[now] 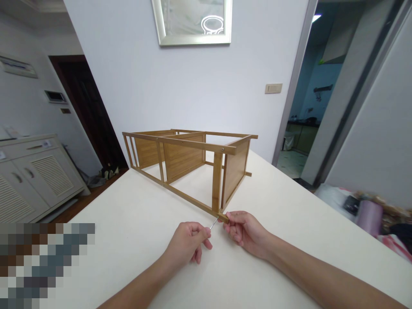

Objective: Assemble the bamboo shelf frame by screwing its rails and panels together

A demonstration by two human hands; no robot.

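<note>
A wooden shelf rack (189, 197) lies on its side on the white table, its panels standing upright between the rails. My left hand (190, 241) pinches a thin metal rod, likely a hex key (213, 223), whose far tip meets the lower rail close to its near end. My right hand (243, 229) grips that rail's end between thumb and fingers, just right of the rod's tip. A screw head (222, 149) shows on the upper rail near its end. Where the rod touches the rail, the fitting is too small to make out.
The white table (128, 240) reaches to the wall, where a framed picture (195, 40) and a switch (273, 88) are mounted. A cabinet (38, 171) stands at left. Bags and a purple roll (370, 218) lie at right, beside a doorway.
</note>
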